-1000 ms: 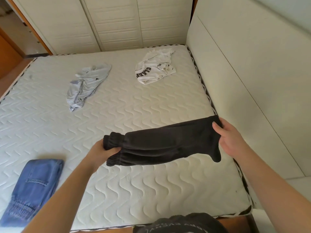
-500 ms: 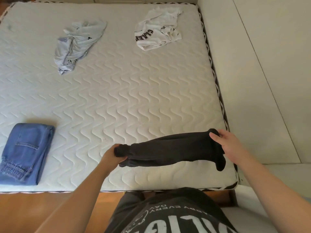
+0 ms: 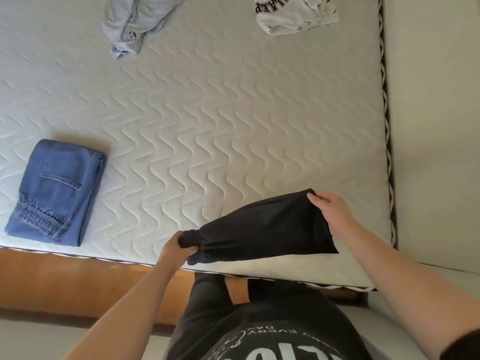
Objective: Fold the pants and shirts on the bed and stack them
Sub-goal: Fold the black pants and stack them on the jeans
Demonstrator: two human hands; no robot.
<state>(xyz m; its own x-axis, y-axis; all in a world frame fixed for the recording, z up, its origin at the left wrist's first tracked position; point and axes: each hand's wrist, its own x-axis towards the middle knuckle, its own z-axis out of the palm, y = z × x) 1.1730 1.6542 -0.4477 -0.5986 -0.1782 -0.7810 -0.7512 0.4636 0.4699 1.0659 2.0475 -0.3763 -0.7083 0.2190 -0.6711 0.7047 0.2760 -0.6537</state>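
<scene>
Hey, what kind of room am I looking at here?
Most likely a bedroom: a bare quilted mattress on a wooden frame, with clothes on it, including folded jeans and a crumpled white shirt.

Below me I see a white quilted mattress (image 3: 233, 120) with a wavy stitch pattern and a black-and-white braided trim (image 3: 388, 157) along its right and near edges. A plain cream wall panel (image 3: 436, 100) stands on the right, and warm orange wood (image 3: 65, 281) runs under the near edge, with pale grey floor (image 3: 52, 339) nearest me.
</scene>
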